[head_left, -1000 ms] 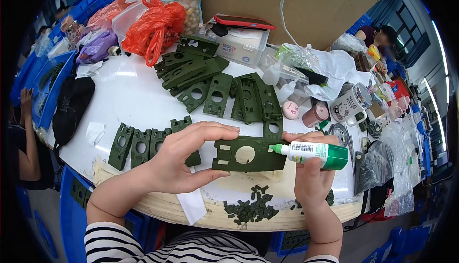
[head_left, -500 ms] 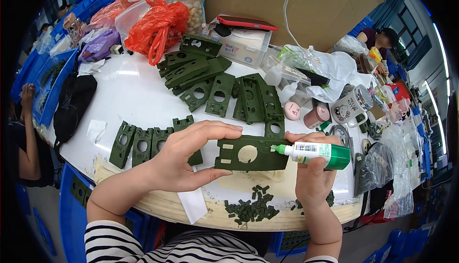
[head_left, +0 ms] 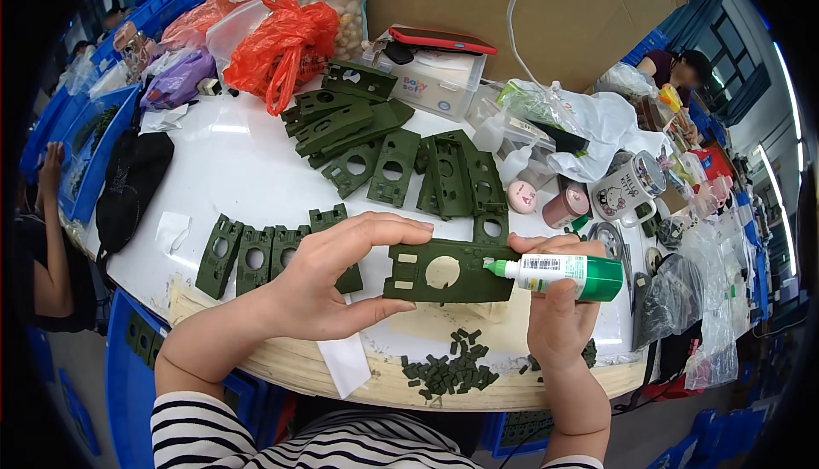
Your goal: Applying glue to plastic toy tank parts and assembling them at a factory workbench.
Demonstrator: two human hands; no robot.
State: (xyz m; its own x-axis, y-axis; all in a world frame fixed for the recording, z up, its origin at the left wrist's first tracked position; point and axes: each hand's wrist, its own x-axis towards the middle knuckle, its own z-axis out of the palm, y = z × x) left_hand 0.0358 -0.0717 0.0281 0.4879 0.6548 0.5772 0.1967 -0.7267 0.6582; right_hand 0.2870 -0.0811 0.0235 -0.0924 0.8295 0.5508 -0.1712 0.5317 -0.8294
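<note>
My left hand [head_left: 328,286] grips a dark green plastic toy tank hull [head_left: 401,286] by its left end, thumb below and fingers above. The part has a large round hole and small rectangular slots. My right hand [head_left: 559,324] is closed around a white and green glue bottle [head_left: 559,275], held sideways. Its green nozzle tip touches or nearly touches the hull near a slot at the right end. Beneath, a pile of small dark green pieces [head_left: 450,371] lies near the table's front edge. Several similar hulls [head_left: 220,256] stand in a row to the left.
More green hulls [head_left: 394,169] are heaped at the table's middle and back. Behind them are a red plastic bag [head_left: 281,43], a clear box [head_left: 439,85] with a red phone [head_left: 444,40], and a cardboard box [head_left: 589,8]. A mug [head_left: 627,192] stands right. Other people sit at both sides.
Almost nothing differs. The hull and glue bottle have shifted very slightly, with both hands keeping their grip.
</note>
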